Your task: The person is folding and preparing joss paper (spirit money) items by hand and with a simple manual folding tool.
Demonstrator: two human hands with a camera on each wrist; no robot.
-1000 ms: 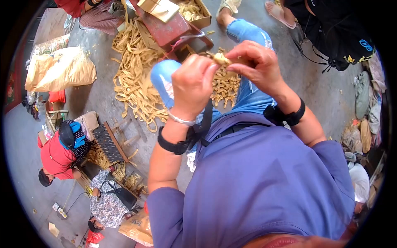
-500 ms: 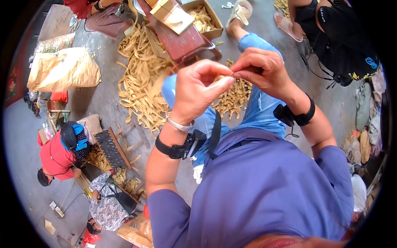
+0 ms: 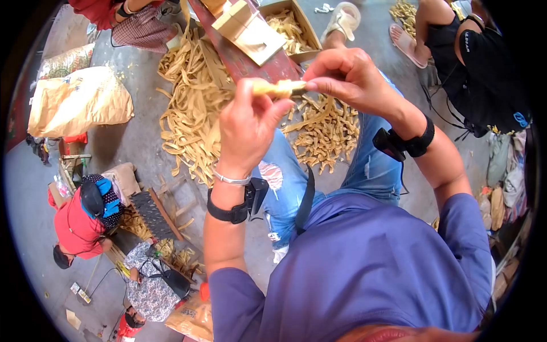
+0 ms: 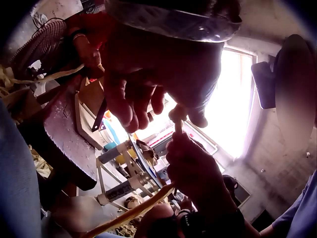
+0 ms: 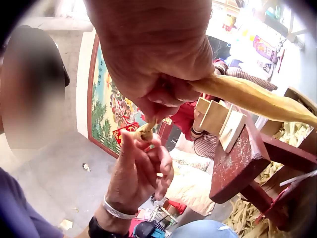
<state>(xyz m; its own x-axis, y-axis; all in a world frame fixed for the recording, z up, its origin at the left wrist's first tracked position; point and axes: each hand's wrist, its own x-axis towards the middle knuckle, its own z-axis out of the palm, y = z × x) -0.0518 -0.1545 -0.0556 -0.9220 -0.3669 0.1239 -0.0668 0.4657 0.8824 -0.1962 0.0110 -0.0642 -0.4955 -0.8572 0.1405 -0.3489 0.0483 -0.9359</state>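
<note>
In the head view a tan-yellow strip [image 3: 279, 89] spans the short gap between my two hands. My left hand [image 3: 246, 128] pinches it between thumb and fingers. My right hand [image 3: 354, 80] grips the other end with thumb and forefinger. The right wrist view has a small knot [image 5: 144, 132] in the strip at the left fingertips, just below the right fingers. From the right hand a long, flat tail [image 5: 257, 96] of the strip runs out to the side. Below the hands lies a pile of small tan-yellow pieces [image 3: 326, 134], with a heap of long loose strips [image 3: 191, 105] beside it.
A red bench [image 3: 245, 62] carries a wooden block fixture [image 3: 250, 34]. Behind it stands a cardboard box [image 3: 312, 34] of strips. A large paper sack [image 3: 82, 102] lies at the left. Other people sit around, one in a red top [image 3: 80, 225], another in black clothes [image 3: 484, 80].
My hands came close together over the piece, then drew slightly apart, leaving the strip visible between them. The head view has shifted, and the pile of small pieces below shows more fully.
</note>
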